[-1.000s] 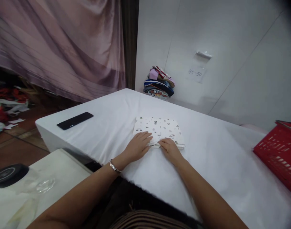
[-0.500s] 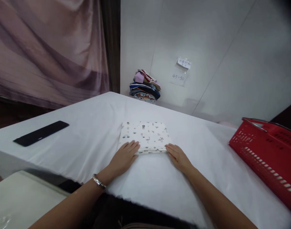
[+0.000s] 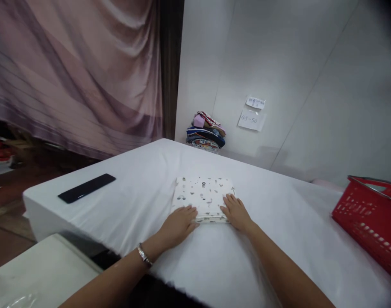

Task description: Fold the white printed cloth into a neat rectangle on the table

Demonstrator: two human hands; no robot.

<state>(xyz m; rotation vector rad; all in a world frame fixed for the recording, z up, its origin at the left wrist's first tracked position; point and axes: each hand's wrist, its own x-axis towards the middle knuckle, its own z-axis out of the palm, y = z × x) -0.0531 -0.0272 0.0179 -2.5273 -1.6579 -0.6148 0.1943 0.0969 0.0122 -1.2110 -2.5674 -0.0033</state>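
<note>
A folded white cloth (image 3: 211, 192) printed with small motifs lies flat on the white-covered table (image 3: 144, 179), its layered near edge facing me. My left hand (image 3: 179, 224) rests on its near left corner, fingers stretched out and thumb by the folded edge. On the right side of the cloth lies my right hand (image 3: 236, 212), fingers laid flat over the near right corner. Neither hand grips the cloth; both press on it from above. A silver bracelet (image 3: 144, 255) circles my left wrist.
A black flat slab (image 3: 86, 188) lies on the table's left. At the right stands a red plastic basket (image 3: 371, 214) with a metal handle. Behind the table are a stack of folded clothes (image 3: 206, 132) and a wall note (image 3: 250, 120). A pink curtain (image 3: 118, 72) hangs left.
My right hand has moved from the cloth's right edge up onto its top. My left hand stays at the near left corner. The whole view has shifted slightly.
</note>
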